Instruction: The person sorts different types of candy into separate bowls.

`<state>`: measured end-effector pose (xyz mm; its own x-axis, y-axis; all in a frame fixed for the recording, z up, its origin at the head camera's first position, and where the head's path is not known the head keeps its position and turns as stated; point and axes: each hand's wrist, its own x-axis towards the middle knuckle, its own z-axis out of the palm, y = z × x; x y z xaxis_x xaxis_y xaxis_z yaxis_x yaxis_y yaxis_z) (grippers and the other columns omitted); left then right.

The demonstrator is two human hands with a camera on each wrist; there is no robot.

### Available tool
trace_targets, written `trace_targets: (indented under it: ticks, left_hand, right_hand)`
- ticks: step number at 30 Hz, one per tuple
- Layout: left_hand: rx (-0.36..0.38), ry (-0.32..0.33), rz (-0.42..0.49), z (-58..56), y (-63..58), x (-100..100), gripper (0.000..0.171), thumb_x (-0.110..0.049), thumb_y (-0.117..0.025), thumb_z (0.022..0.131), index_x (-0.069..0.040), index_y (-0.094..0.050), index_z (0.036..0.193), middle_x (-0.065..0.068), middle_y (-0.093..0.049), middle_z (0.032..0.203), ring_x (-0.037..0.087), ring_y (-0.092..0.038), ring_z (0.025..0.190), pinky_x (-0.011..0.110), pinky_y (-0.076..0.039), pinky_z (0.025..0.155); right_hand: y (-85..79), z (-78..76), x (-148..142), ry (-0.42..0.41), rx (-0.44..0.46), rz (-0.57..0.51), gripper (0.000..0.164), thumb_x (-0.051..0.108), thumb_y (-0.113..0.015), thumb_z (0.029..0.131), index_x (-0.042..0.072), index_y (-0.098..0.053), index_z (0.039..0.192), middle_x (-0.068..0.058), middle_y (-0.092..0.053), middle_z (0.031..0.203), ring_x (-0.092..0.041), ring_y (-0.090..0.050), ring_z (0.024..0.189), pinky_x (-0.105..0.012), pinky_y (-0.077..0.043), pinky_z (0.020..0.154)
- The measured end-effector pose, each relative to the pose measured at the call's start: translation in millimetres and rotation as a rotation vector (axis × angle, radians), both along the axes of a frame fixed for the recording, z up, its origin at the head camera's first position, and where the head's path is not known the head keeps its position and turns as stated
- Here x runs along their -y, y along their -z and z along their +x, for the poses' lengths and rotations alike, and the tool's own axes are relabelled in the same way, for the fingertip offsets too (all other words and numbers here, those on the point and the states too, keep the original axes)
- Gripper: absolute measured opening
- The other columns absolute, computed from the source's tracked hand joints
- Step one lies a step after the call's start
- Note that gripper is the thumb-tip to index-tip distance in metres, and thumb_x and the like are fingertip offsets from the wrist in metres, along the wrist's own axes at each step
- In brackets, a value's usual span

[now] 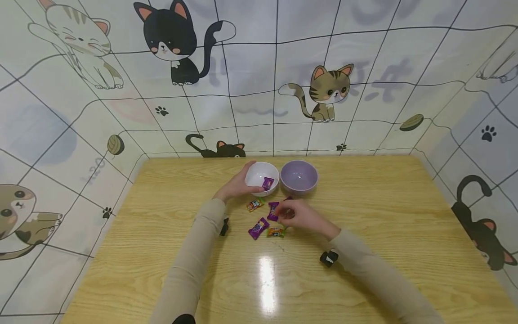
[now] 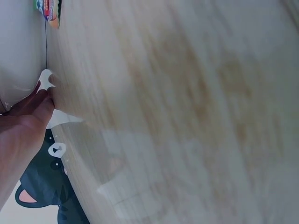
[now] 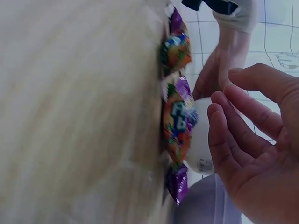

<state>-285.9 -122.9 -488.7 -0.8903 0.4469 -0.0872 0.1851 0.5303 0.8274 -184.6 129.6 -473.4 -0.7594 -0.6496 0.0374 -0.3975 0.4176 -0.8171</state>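
My left hand point(image 1: 238, 184) grips the white bowl point(image 1: 259, 170) by its left side, thumb at the front and fingers round the back. One purple-wrapped candy point(image 1: 267, 183) lies inside that bowl. Over the loose candies hovers my right hand point(image 1: 302, 218), its fingers loosely bent; the right wrist view shows nothing between them. Close to it are a purple candy point(image 1: 273, 211), an orange-and-green candy point(image 1: 276, 232) and another purple candy point(image 1: 259, 228). A second orange-and-green candy point(image 1: 255, 205) lies in front of the white bowl. The right hand partly hides one more purple candy point(image 1: 288, 198).
A lilac bowl point(image 1: 299, 175) stands beside the white bowl, on its right. Both are on a wood-grain table point(image 1: 376, 198). A cat-patterned sheet point(image 1: 251, 81) hangs behind and at the sides. Each wrist carries a small black device point(image 1: 328, 258).
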Motion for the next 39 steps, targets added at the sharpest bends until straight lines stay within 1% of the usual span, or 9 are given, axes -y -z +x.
trace_targets:
  ticks: [4,6,10,16,19,24,30,36,39]
  left_hand:
    - [0.001,0.001,0.003,0.4,0.0,-1,0.103,-0.026,-0.082,0.078,-0.015,-0.014,0.155,0.019,-0.040,0.144,0.034,-0.045,0.126,0.048,-0.037,0.103]
    - [0.005,0.000,0.007,0.8,-0.4,-2,0.103,-0.026,-0.082,0.078,-0.015,-0.014,0.155,0.019,-0.040,0.144,0.034,-0.044,0.126,0.048,-0.037,0.103]
    - [0.011,-0.004,0.010,2.2,-1.2,-3,0.104,-0.026,-0.082,0.078,-0.016,-0.014,0.155,0.019,-0.040,0.144,0.035,-0.044,0.126,0.048,-0.037,0.103]
    - [0.001,0.007,0.008,4.2,-1.3,-3,0.103,-0.026,-0.081,0.079,-0.014,-0.013,0.155,0.020,-0.040,0.144,0.034,-0.044,0.127,0.048,-0.036,0.104]
    - [0.001,0.006,0.004,4.6,-0.7,-3,0.103,-0.026,-0.081,0.079,-0.014,-0.013,0.155,0.020,-0.040,0.144,0.035,-0.044,0.127,0.048,-0.036,0.104]
    - [0.006,0.001,0.001,4.7,-1.1,-2,0.102,-0.026,-0.081,0.079,-0.015,-0.013,0.155,0.020,-0.040,0.144,0.035,-0.044,0.127,0.048,-0.037,0.104]
    - [0.014,-0.008,0.015,2.2,-2.4,-1,0.103,-0.024,-0.082,0.078,-0.016,-0.014,0.155,0.021,-0.039,0.144,0.036,-0.044,0.126,0.048,-0.037,0.104]
    - [0.016,0.000,0.013,-0.1,-1.0,0,0.103,-0.024,-0.082,0.079,-0.016,-0.014,0.155,0.020,-0.038,0.146,0.036,-0.043,0.127,0.048,-0.036,0.104]
    - [0.018,-0.002,0.015,-0.3,-0.5,0,0.103,-0.024,-0.082,0.078,-0.016,-0.014,0.155,0.020,-0.038,0.145,0.036,-0.043,0.127,0.048,-0.036,0.104]
  right_hand:
    - [5.1,6.2,2,-0.015,-0.017,0.056,0.021,0.008,-0.074,0.084,0.008,-0.069,0.104,0.003,-0.065,0.095,-0.010,-0.058,0.082,-0.026,-0.052,0.074]
    - [7.4,9.2,3,-0.025,-0.030,0.062,0.021,0.009,-0.074,0.083,0.009,-0.069,0.103,0.004,-0.065,0.096,-0.010,-0.058,0.083,-0.026,-0.052,0.075]
    - [11.2,13.9,5,-0.045,-0.034,0.055,0.021,0.007,-0.074,0.083,0.007,-0.068,0.103,0.001,-0.066,0.098,-0.012,-0.059,0.087,-0.026,-0.052,0.078]
    - [13.8,18.7,8,-0.035,-0.014,0.061,0.022,0.007,-0.074,0.083,0.005,-0.067,0.104,-0.002,-0.067,0.101,-0.014,-0.060,0.091,-0.027,-0.051,0.081]
    - [13.8,19.7,9,-0.041,-0.016,0.068,0.023,0.007,-0.074,0.083,0.004,-0.067,0.104,-0.004,-0.067,0.100,-0.015,-0.061,0.090,-0.028,-0.052,0.080]
    - [12.3,20.3,10,-0.041,-0.008,0.114,0.024,0.010,-0.076,0.083,0.006,-0.068,0.106,-0.001,-0.068,0.100,-0.014,-0.062,0.091,-0.028,-0.052,0.081]
    - [9.6,19.2,11,-0.033,0.002,0.157,0.027,0.010,-0.077,0.082,0.006,-0.068,0.107,0.000,-0.068,0.100,-0.015,-0.063,0.092,-0.030,-0.051,0.083]
    - [8.6,18.5,11,-0.030,0.017,0.157,0.028,0.009,-0.076,0.080,0.006,-0.069,0.107,0.004,-0.064,0.089,-0.011,-0.057,0.080,-0.028,-0.051,0.075]
    - [10.8,17.0,10,-0.021,0.005,0.140,0.026,0.010,-0.077,0.080,0.007,-0.069,0.105,0.006,-0.063,0.088,-0.009,-0.056,0.080,-0.026,-0.050,0.074]
